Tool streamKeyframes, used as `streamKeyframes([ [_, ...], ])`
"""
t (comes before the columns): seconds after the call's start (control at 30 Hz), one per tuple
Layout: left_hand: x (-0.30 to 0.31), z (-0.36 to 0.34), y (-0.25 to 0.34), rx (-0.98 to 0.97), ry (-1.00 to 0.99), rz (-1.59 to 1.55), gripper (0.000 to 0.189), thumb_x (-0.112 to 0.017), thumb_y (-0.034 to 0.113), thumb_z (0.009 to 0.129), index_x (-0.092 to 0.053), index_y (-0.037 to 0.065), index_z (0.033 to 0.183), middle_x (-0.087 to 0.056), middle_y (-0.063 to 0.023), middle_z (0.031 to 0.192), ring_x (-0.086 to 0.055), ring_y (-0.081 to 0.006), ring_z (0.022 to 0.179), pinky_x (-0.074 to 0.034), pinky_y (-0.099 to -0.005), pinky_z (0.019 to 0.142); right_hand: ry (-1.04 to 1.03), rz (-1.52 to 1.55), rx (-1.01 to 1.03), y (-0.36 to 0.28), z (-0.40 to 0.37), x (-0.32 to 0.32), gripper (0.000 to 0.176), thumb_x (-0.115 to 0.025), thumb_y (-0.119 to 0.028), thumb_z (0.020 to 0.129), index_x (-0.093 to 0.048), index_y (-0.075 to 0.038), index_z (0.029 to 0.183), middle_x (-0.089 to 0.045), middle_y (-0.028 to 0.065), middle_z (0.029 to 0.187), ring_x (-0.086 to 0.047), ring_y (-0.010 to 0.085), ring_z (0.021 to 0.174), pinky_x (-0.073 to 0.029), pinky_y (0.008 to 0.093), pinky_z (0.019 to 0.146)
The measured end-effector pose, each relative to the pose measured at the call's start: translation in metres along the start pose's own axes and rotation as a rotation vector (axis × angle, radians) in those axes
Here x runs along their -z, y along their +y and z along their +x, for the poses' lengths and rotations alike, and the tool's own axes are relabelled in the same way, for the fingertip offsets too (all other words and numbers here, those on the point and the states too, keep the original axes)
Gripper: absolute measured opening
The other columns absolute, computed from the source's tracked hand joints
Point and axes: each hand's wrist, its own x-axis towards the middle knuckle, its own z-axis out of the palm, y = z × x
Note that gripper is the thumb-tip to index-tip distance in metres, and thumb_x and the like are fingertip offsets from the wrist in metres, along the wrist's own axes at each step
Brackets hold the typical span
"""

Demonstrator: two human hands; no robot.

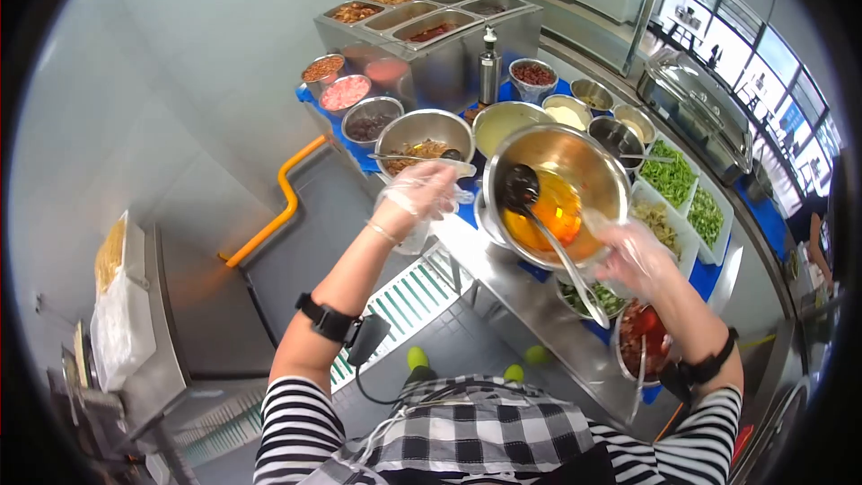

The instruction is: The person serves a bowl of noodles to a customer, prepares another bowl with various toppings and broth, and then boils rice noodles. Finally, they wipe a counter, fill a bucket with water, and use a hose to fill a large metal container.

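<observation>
A large steel bowl (588,166) is tilted toward me above the counter, with orange oily liquid pooled in it. A dark ladle (521,189) lies in the liquid, and its long handle runs down over the near rim. My left hand (429,189), in a clear plastic glove, grips the bowl's left rim. My right hand (633,256), also gloved, holds the near right rim beside the ladle handle. I wear black bands on both wrists.
Steel bowls of toppings (422,139) crowd the blue-covered counter, behind them a steel tray unit (431,27) and a bottle (488,67). White trays of chopped greens (673,180) lie to the right. A bowl of red sauce (639,332) sits by my right forearm. An orange pipe (283,207) runs along the wall.
</observation>
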Motion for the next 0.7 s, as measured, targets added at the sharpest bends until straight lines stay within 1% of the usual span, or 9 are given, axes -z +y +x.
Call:
streamKeyframes([
  [0.13,0.067,-0.026,0.017,0.214,0.047,-0.158,0.031,-0.054,0.034,0.083,-0.051,0.005,0.093,-0.054,-0.0044,0.064,-0.055,-0.0127,0.053,-0.044,-0.0251,0.046,-0.054,-0.077,-0.093,0.007,0.061,-0.095,0.033,-0.054,-0.024,0.082,-0.049,0.002,0.101,-0.059,0.0121,0.082,-0.055,0.0150,0.053,-0.049,0.0250,0.047],
  [0.27,0.134,-0.036,0.006,0.196,0.211,0.136,0.025,-0.061,0.024,0.078,-0.050,0.004,0.087,-0.051,-0.0016,0.057,-0.047,-0.0096,0.040,-0.037,-0.0206,0.035,-0.175,-0.088,-0.139,0.028,0.113,-0.171,0.032,-0.056,-0.023,0.081,-0.050,0.002,0.098,-0.059,0.0109,0.079,-0.056,0.0156,0.053,-0.050,0.0276,0.049],
  [0.33,0.169,-0.045,-0.013,0.084,0.320,0.034,0.018,-0.062,0.017,0.075,-0.051,0.005,0.084,-0.052,-0.0010,0.059,-0.046,-0.0079,0.040,-0.036,-0.0197,0.035,-0.269,-0.026,-0.234,0.038,0.127,-0.202,0.043,-0.056,-0.032,0.081,-0.046,0.003,0.104,-0.058,0.0128,0.086,-0.059,0.0166,0.058,-0.052,0.0290,0.052],
  [0.37,0.181,-0.051,-0.021,0.036,0.358,-0.065,0.013,-0.060,0.013,0.075,-0.051,0.006,0.081,-0.052,-0.0004,0.060,-0.045,-0.0068,0.040,-0.036,-0.0194,0.034,-0.325,0.047,-0.235,0.042,0.126,-0.220,0.057,-0.054,-0.043,0.080,-0.041,0.002,0.112,-0.057,0.0141,0.095,-0.061,0.0178,0.064,-0.054,0.0310,0.057],
  [0.4,0.188,-0.054,-0.023,0.035,0.353,-0.070,0.013,-0.060,0.013,0.075,-0.051,0.006,0.081,-0.052,-0.0004,0.060,-0.045,-0.0068,0.040,-0.036,-0.0194,0.034,-0.513,0.140,-0.310,0.043,0.123,-0.237,0.065,-0.049,-0.051,0.079,-0.037,0.000,0.117,-0.055,0.0141,0.100,-0.059,0.0168,0.063,-0.054,0.0303,0.059],
  [0.47,0.197,-0.058,-0.024,0.094,0.548,-0.072,0.011,-0.057,0.012,0.073,-0.049,0.005,0.071,-0.047,-0.0014,0.057,-0.043,-0.0096,0.038,-0.037,-0.0223,0.034,-0.572,0.030,-0.404,0.036,0.110,-0.262,0.054,-0.051,-0.045,0.082,-0.043,-0.001,0.112,-0.056,0.0077,0.080,-0.052,0.0113,0.055,-0.047,0.0263,0.048],
  [0.53,0.205,-0.051,-0.031,0.075,0.566,-0.096,0.009,-0.056,0.011,0.073,-0.049,0.006,0.071,-0.047,-0.0012,0.055,-0.043,-0.0097,0.037,-0.037,-0.0224,0.033,-0.592,-0.105,-0.373,0.039,0.118,-0.266,0.036,-0.052,-0.032,0.084,-0.049,-0.002,0.104,-0.045,-0.0003,0.059,-0.038,0.0063,0.045,-0.033,0.0221,0.039],
  [0.57,0.207,-0.046,-0.033,0.068,0.589,-0.161,0.009,-0.056,0.011,0.073,-0.048,0.007,0.071,-0.047,-0.0013,0.055,-0.044,-0.0099,0.036,-0.037,-0.0226,0.033,-0.411,-0.067,-0.376,0.037,0.121,-0.272,0.022,-0.052,-0.020,0.084,-0.055,-0.002,0.095,-0.032,-0.0041,0.049,-0.028,0.0046,0.041,-0.021,0.0210,0.037],
  [0.7,0.219,-0.010,-0.026,0.031,0.604,-0.228,0.009,-0.056,0.012,0.073,-0.049,0.007,0.071,-0.048,-0.0018,0.055,-0.045,-0.0103,0.036,-0.037,-0.0221,0.033,-0.288,-0.148,-0.319,-0.012,0.134,-0.279,0.020,-0.053,-0.018,0.083,-0.058,-0.001,0.092,-0.033,-0.0047,0.047,-0.027,0.0052,0.036,-0.020,0.0209,0.034],
])
